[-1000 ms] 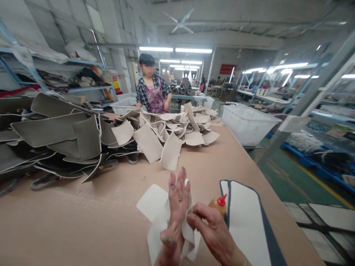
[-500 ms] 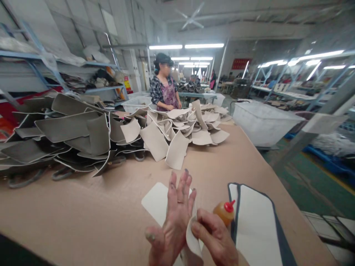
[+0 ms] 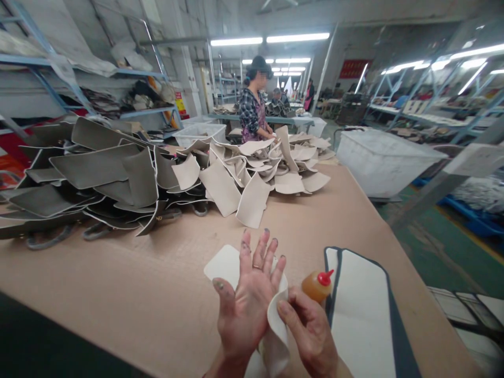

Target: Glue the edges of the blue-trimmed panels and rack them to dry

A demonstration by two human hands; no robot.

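Observation:
Palm up and fingers spread, my left hand (image 3: 252,299) shows dark smudges on its fingertips. My right hand (image 3: 309,328) pinches the edge of a curled, pale leather-like piece (image 3: 277,328) between thumb and fingers. That piece bends up along the little-finger side of my left hand; its far part is hidden behind the hand. Beneath my left hand lies a flat cream panel (image 3: 222,262) on the brown table (image 3: 157,294). Just beyond my right hand is a bottle of amber liquid (image 3: 316,286) with a red nozzle cap, leaning beside white panels with dark edging (image 3: 364,310).
A heap of grey pieces (image 3: 102,170) with handles covers the table's far left, and beige pieces (image 3: 220,186) pile up at the middle back. Behind them stands a co-worker (image 3: 254,113). To the right of the table are a white bin (image 3: 386,163) and a metal post (image 3: 433,189).
My left hand has turned so its palm faces up more fully, with fingers wider apart. My right hand keeps its pinch on the piece. The co-worker has shifted right and turned sideways.

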